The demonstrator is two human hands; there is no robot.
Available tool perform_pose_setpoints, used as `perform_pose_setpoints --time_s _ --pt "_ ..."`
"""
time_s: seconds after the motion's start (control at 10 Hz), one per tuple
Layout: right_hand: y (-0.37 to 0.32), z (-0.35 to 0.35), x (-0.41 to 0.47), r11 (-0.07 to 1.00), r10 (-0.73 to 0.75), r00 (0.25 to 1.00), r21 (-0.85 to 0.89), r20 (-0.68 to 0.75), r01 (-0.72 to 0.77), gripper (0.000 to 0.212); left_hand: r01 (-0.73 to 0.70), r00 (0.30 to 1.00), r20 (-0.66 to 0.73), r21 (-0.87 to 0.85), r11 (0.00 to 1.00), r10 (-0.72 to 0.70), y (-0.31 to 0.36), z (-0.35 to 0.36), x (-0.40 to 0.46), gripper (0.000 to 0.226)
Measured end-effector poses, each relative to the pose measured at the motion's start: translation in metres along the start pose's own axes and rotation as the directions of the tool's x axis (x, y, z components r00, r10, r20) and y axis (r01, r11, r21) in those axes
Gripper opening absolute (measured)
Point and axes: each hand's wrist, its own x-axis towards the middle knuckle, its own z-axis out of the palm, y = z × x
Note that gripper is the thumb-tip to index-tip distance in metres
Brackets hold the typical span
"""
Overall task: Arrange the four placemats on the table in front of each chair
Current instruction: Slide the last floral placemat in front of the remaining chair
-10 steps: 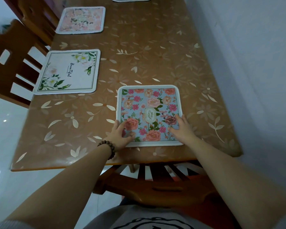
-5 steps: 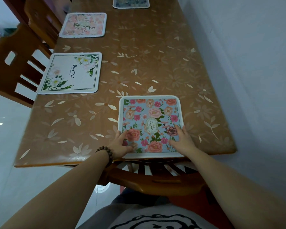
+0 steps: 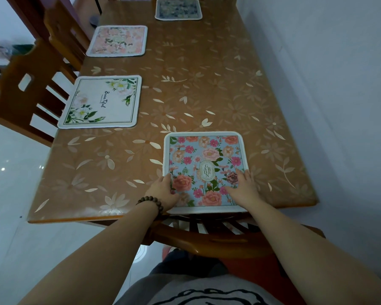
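Brown patterned cloth covers the table (image 3: 207,84), and four mats now lie on it. Along the left edge the white mat (image 3: 101,102) sits in front of the near side chair (image 3: 24,95), and the pink mat (image 3: 118,40) lies further up the same edge by the next chair (image 3: 62,34). At the far edge the grey mat (image 3: 178,9) lies square to that end; the chair behind it is barely in view.

The change is at the near edge. The blue mat (image 3: 205,164) has been drawn back toward the person: a second ago a strip of cloth showed between its near border and the table's near edge, and now that border reaches the edge and seems to hang a little over it, right above the back of the near chair (image 3: 207,241).

The left hand (image 3: 163,192), with a bead bracelet (image 3: 151,203) at the wrist, lies flat on the mat's near left corner, fingers spread and thumb on the print. The right hand (image 3: 244,186) presses flat near its right border. Neither hand grips anything; both rest palm-down on the mat.

By my reading the task is nearly done: every mat faces a chair. What remains is small, perhaps nudging the blue mat forward so it does not overhang, then lifting the hands.
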Motion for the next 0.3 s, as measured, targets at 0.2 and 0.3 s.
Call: perform_pose_setpoints --time_s 0.2,0.3 --pt "-0.031 -0.001 -0.019 0.988 -0.148 0.987 -0.049 -0.064 0.145 0.066 -0.042 0.979 -0.194 0.146 0.988 0.070 0.000 -0.015 -0.002 0.068" --pt "-0.040 -0.001 -0.031 0.982 -0.170 0.980 -0.099 -0.106 0.159 0.068 -0.051 0.974 -0.207 0.185 0.982 0.089 0.001 -0.020 -0.003 0.072"
